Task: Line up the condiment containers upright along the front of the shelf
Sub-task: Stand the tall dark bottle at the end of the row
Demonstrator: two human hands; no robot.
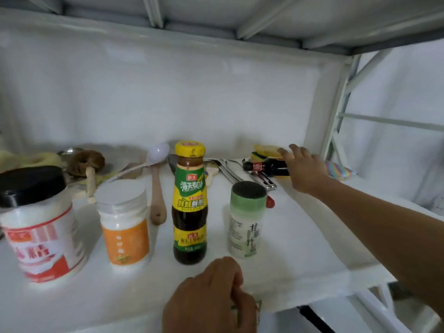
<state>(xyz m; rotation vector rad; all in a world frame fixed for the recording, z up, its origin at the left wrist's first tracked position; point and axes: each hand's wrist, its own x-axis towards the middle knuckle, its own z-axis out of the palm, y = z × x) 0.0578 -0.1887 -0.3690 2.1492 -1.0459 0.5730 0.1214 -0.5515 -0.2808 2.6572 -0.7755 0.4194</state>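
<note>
Dark soy sauce bottle [266,167] lies toppled at shelf [300,236] rear, right hand [303,169] open upon it, grip unclosed; next, grasp, stand beside green-capped shaker [247,217].

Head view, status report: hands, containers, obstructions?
Right hand open on lying dark bottle. Left hand closed at shelf front. Four containers upright. Utensils crowd the bottle.

Both arms are bare: the right hand [303,168] and forearm show no sleeve, the left hand [209,296] no rings.
</note>
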